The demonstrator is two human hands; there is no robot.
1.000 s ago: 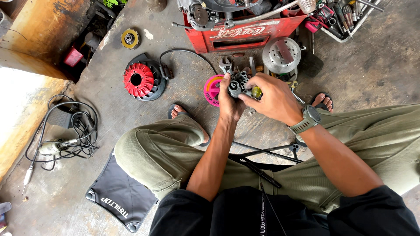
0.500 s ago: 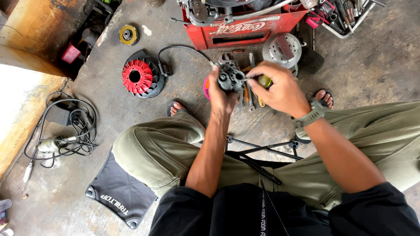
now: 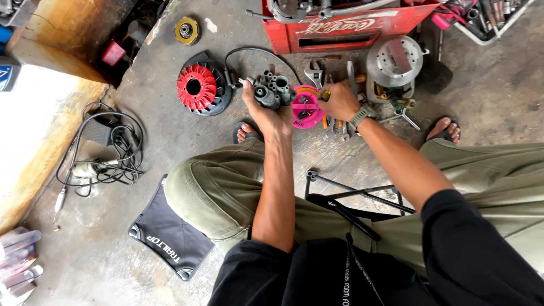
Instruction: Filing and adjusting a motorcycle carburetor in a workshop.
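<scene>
1. Person sits low, knees wide, over the concrete floor [image 3: 170,141]; a black folding stool frame [image 3: 351,198] shows between the legs.
2. Left hand [image 3: 266,113] has its fingers wrapped under a grey carburetor-like metal part [image 3: 273,90], held above the floor near the red fan wheel [image 3: 197,88]. Keep that part level and firmly gripped.
3. Right hand [image 3: 340,101] reaches down, fingers curled over tools by the pink round tin [image 3: 306,107]; what it grips, cannot tell.
4. Farthest: red crate [image 3: 345,28].
</scene>
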